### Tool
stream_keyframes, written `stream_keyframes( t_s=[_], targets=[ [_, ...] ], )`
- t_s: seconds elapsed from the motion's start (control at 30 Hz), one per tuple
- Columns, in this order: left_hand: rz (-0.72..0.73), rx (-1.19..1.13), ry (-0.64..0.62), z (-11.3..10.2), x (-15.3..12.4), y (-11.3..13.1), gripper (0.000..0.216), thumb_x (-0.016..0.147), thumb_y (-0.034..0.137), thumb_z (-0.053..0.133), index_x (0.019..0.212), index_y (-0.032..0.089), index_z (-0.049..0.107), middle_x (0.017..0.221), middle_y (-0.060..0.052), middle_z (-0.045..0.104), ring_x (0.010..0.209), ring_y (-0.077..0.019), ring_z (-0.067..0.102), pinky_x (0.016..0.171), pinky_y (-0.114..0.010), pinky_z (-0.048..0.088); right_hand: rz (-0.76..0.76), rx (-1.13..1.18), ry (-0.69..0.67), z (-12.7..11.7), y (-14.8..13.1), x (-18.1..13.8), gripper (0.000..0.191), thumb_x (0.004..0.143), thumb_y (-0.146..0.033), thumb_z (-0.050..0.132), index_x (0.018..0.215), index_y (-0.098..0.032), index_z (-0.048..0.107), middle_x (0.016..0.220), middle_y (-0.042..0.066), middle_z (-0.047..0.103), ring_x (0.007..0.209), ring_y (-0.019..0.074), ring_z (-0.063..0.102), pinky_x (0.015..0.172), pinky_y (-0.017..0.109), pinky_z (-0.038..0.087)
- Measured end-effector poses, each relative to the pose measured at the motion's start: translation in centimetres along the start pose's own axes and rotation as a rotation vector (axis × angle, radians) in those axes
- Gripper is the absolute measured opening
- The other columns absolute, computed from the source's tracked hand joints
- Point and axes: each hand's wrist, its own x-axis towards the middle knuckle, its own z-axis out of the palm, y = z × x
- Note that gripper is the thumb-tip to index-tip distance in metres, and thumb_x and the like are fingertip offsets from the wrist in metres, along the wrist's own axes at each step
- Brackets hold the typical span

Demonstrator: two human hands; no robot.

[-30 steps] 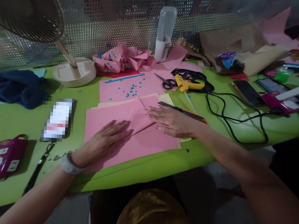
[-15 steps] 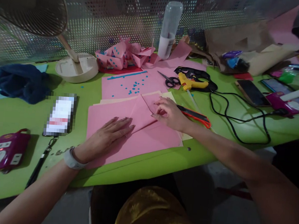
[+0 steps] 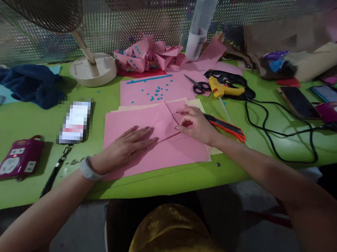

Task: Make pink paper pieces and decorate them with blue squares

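My left hand [image 3: 129, 145] lies flat with its fingers stretched out, pressing on a large pink paper sheet [image 3: 166, 156] and reaching the left edge of a smaller folded pink paper [image 3: 166, 122]. That folded piece has slanted flaps and rests on the sheet. My right hand [image 3: 197, 124] is at its right side, fingers bent and thumb against the flap's edge, gripping it lightly; part of the hold is hidden. Beneath the large sheet, cream paper [image 3: 197, 104] peeks out. Just right of my right hand lies an orange-and-black box cutter [image 3: 228, 129].
Behind lie a pink sheet with blue paper bits [image 3: 133, 91], scissors [image 3: 201, 87], a yellow glue gun [image 3: 224, 89] and its black cord [image 3: 267, 128]. Folded pink pieces [image 3: 138, 55], a bottle [image 3: 200, 29] and a fan base [image 3: 94, 74] stand farther back. A phone [image 3: 75, 122] lies left.
The camera view has shifted, so the table things appear a little farther right and higher. Both hands stay on the pink paper, with hardly any movement relative to it.
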Motion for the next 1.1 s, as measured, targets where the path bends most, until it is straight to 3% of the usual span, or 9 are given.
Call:
stream_keyframes(
  t_s=[0.37, 0.47, 0.6, 0.73, 1.1],
  targets=[
    [0.016, 0.009, 0.022, -0.02, -0.25, 0.08, 0.043, 0.102, 0.027, 0.039, 0.145, 0.029, 0.045, 0.158, -0.004, 0.032, 0.146, -0.0240, 0.031, 0.121, -0.051, 0.025, 0.037, -0.024, -0.020, -0.08, -0.24, 0.07, 0.020, 0.080, -0.035, 0.072, 0.069, -0.021, 0.062, 0.125, 0.012, 0.060, 0.123, 0.0304, 0.051, 0.108, 0.053, 0.038],
    [0.022, 0.014, 0.024, -0.05, -0.20, 0.20, 0.045, 0.102, 0.026, 0.038, 0.147, 0.029, 0.044, 0.160, -0.004, 0.030, 0.147, -0.0233, 0.030, 0.122, -0.048, 0.026, 0.041, -0.009, -0.022, -0.12, -0.15, 0.04, 0.020, 0.080, -0.035, 0.071, 0.069, -0.021, 0.062, 0.125, 0.011, 0.060, 0.122, 0.0298, 0.051, 0.107, 0.052, 0.039],
    [0.038, 0.014, 0.001, -0.16, -0.12, 0.24, 0.048, 0.103, 0.027, 0.037, 0.151, 0.030, 0.036, 0.157, -0.004, 0.036, 0.143, -0.0214, 0.038, 0.121, -0.047, 0.028, 0.038, 0.020, -0.024, -0.16, -0.03, 0.04, 0.018, 0.081, -0.032, 0.069, 0.068, -0.021, 0.062, 0.124, 0.011, 0.059, 0.122, 0.0290, 0.051, 0.106, 0.051, 0.040],
    [0.061, 0.028, -0.046, -0.26, -0.23, 0.03, 0.050, 0.103, 0.027, 0.035, 0.153, 0.032, 0.031, 0.159, -0.004, 0.030, 0.146, -0.0224, 0.033, 0.122, -0.048, 0.025, 0.047, 0.012, -0.022, -0.12, -0.01, 0.03, 0.015, 0.079, -0.027, 0.069, 0.068, -0.020, 0.060, 0.125, 0.012, 0.059, 0.122, 0.0294, 0.051, 0.107, 0.050, 0.037],
    [0.047, 0.081, -0.011, -0.02, -0.04, 0.39, 0.046, 0.102, 0.034, 0.042, 0.148, 0.030, 0.042, 0.159, -0.004, 0.032, 0.144, -0.0228, 0.035, 0.122, -0.047, 0.025, 0.063, 0.058, -0.015, -0.26, -0.06, 0.00, 0.015, 0.077, -0.026, 0.069, 0.069, -0.020, 0.058, 0.124, 0.012, 0.060, 0.121, 0.0294, 0.052, 0.106, 0.051, 0.040]
  ],
)
